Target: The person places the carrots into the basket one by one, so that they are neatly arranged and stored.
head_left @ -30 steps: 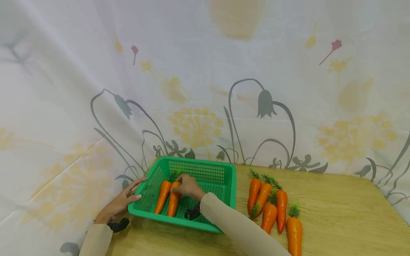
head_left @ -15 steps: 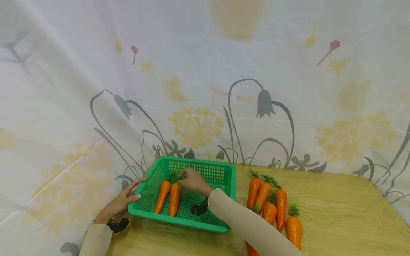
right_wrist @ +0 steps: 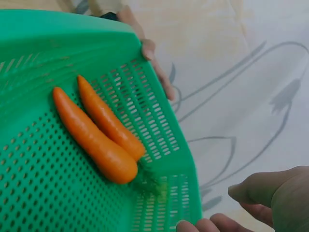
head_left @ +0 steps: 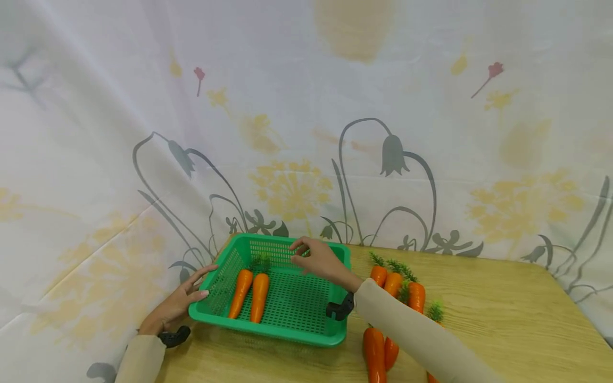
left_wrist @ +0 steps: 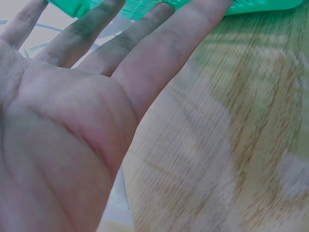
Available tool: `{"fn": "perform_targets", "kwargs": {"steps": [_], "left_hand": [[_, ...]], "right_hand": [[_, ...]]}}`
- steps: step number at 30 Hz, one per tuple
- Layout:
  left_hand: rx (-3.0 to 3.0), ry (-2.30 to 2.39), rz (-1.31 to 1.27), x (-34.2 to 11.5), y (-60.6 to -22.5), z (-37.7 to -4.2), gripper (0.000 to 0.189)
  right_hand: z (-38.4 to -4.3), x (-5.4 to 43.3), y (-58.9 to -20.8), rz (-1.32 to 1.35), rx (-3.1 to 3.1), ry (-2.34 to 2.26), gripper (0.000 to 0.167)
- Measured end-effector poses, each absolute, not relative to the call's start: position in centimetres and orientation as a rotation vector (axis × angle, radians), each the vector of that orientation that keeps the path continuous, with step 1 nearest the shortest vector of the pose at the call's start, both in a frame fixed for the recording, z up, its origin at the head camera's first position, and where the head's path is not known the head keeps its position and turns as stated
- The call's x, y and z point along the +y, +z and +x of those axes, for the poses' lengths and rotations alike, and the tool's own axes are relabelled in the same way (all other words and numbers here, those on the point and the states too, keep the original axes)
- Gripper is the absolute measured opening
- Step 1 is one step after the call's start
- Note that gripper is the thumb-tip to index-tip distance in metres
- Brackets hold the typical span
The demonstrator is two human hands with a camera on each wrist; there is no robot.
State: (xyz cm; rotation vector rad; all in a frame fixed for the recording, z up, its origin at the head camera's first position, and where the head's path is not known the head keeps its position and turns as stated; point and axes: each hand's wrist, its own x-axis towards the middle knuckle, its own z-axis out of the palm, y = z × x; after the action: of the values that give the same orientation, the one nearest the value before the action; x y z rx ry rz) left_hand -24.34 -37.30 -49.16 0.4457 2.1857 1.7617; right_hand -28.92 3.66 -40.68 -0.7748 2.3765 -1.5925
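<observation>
A green plastic basket (head_left: 268, 332) stands on the wooden table. Two orange carrots (head_left: 259, 299) with green leafy tops lie side by side in its left part. At the basket's left side, my left hand (head_left: 176, 304) touches the rim with extended fingers; the left wrist view shows those fingers (left_wrist: 164, 53) reaching the green plastic. My right hand (head_left: 322, 261) is above the basket's right part, its fingers loosely bent and holding nothing. In the right wrist view, thumb and fingers are apart, away from the carrots (right_wrist: 91, 137).
Several more carrots (head_left: 375, 354) lie on the table (head_left: 503, 308) to the right of the basket, some hidden under my right forearm. A patterned white cloth (head_left: 297, 133) hangs behind the table and along its left side.
My right hand has let go of the right-hand carrot in the basket and moved up and to the right. The left hand has stayed at the rim.
</observation>
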Motion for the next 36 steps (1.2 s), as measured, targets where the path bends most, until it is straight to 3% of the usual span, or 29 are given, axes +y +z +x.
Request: {"fn": "perform_targets", "kwargs": {"steps": [17,36], "left_hand": [[2.233,1.721,0.414,-37.4,-49.3,-24.0,0.064],[2.222,1.715,0.429,-37.2,-49.0,-24.2,0.063]], "right_hand": [[-27.0,14.2,-41.1,-0.774,2.553,-1.583,0.031],[-21.7,25.4,-43.9,-0.388,2.742,-1.535,0.034]]}}
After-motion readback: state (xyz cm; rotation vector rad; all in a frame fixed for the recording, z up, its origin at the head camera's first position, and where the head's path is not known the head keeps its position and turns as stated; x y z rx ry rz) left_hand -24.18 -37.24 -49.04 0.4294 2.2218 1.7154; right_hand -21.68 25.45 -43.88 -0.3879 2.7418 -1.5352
